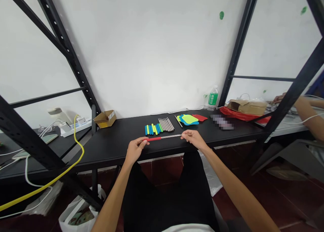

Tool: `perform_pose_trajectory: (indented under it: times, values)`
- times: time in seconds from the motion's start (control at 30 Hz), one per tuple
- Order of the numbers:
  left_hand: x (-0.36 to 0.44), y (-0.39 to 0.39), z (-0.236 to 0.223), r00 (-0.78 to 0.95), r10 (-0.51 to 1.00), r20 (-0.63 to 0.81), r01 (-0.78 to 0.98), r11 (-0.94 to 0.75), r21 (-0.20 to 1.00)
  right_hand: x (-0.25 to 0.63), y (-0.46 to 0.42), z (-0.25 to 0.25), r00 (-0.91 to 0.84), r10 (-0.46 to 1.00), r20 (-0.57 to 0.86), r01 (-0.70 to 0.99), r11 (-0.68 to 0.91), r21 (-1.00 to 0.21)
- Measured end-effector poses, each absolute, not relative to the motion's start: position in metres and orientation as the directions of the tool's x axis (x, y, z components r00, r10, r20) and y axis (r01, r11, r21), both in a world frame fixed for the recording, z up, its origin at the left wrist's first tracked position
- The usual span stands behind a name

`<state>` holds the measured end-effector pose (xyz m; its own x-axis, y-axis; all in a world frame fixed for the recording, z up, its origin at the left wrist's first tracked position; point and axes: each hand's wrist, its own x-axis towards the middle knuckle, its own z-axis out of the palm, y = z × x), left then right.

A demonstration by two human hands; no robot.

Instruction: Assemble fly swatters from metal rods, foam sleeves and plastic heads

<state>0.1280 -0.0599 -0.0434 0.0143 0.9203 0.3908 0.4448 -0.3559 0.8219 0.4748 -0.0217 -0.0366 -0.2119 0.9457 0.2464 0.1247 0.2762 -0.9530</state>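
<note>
You are holding a thin rod [163, 137] level just below the middle of the frame, over the near edge of the black table [118, 141]. Your left hand [135, 149] is pinching its red sleeve end; your right hand [193, 138] is pinching the bare metal end, the two hands well apart. It is looking light and stiff, and the metal probably slick, so the red sleeve is likely giving the surer hold. Just above it in the frame, coloured sleeves [153, 128], grey rods [166, 124] and flat coloured pads [189, 119] are lying on the table.
</note>
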Motion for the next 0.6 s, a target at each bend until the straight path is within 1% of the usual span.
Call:
perform_pose_trajectory:
  times: [0.27, 0.6]
  values:
    - [0.1273, -0.0594, -0.044, 0.005, 0.923, 0.384, 0.464, -0.343, 0.817, 0.4743, -0.0236, -0.0346, -0.213, 0.943, 0.256, 0.096, 0.281, -0.955]
    - [0.1283, -0.0603, -0.0428, 0.007, 0.926, 0.377, 0.452, -0.339, 0.825, 0.4764, -0.0191, -0.0409, -0.212, 0.943, 0.256, 0.144, 0.29, -0.946]
